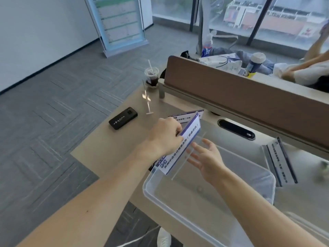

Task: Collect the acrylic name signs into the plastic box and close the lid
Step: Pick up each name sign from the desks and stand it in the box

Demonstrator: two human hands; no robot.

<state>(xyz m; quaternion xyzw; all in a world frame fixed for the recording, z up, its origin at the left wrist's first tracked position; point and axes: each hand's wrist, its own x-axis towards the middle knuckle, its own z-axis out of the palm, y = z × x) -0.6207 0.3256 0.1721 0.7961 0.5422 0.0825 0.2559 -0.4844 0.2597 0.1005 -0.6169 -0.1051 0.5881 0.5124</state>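
Note:
My left hand (165, 134) grips the upper edge of an acrylic name sign (183, 147) with a white and purple card, held tilted over the left rim of the clear plastic box (154, 191). My right hand (206, 160) is open, fingers spread, just under and beside the sign's clear base, above the box. A second name sign (187, 115) stands behind the held one on the desk. Another name sign (280, 160) stands to the right of the box. An empty clear acrylic stand (147, 99) sits farther back. No signs show inside the box.
A black phone (123, 118) lies on the desk at left. An iced drink cup with a straw (151, 75) stands by the brown divider panel (249, 97). A black cable port (235, 129) is set in the desk. Another person's arm shows beyond the divider at right.

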